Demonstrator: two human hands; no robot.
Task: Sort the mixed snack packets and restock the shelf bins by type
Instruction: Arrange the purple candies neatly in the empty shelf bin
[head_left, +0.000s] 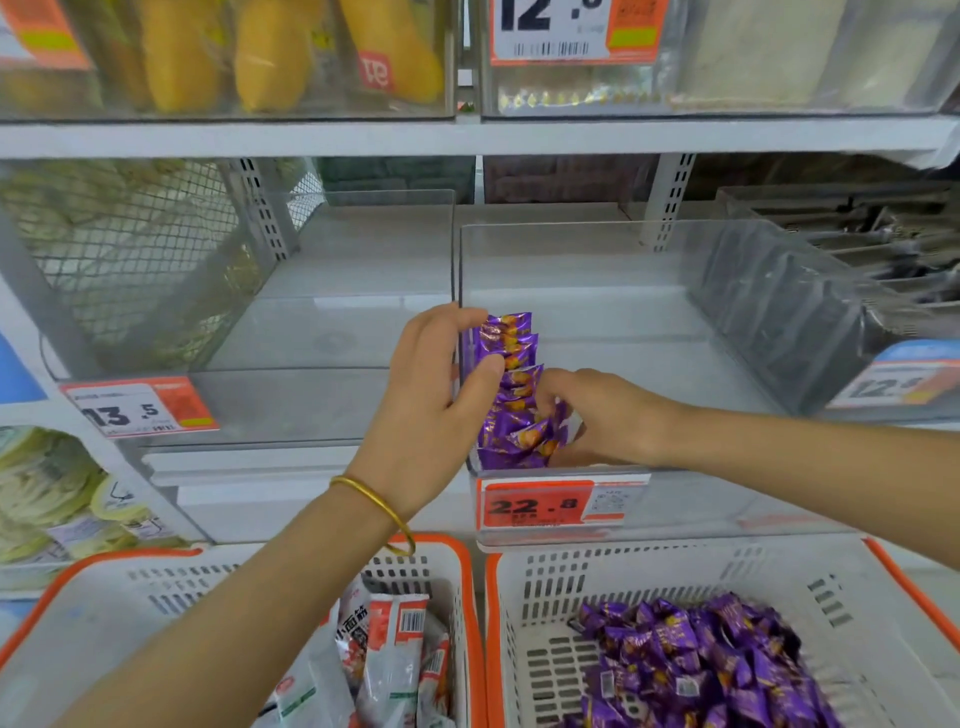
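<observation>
Obs. 1: Row of purple packets (511, 384) sits in the clear bin (649, 291) on the mid shelf, tight against its left wall, above the 22.8 price tag (535, 504). The row's long axis runs front to back, from the bin's front lip away from the person. Packets stand on edge, overlapped, tops leaning toward the back.

Obs. 2: Left hand (436, 384) is curved round the row from the left. Index tip touches the far packet and thumb presses mid-row, bracing it. Right hand (597, 415) comes in from the right at the near end, fingers curled into the front packets. It appears to pinch one, but fingertips are hidden, so exact grip n/k.

Obs. 3: Both hands are on the row. Right is nearer the front end, left covers the rear.

Assessment: Rest of bin is bare to the right, so the next row prob. goes beside this one, same axis. More purple stock (701, 660) lies in the right basket (649, 545), directly below. White-and-red packets (395, 644) are in the left basket (182, 577).
</observation>
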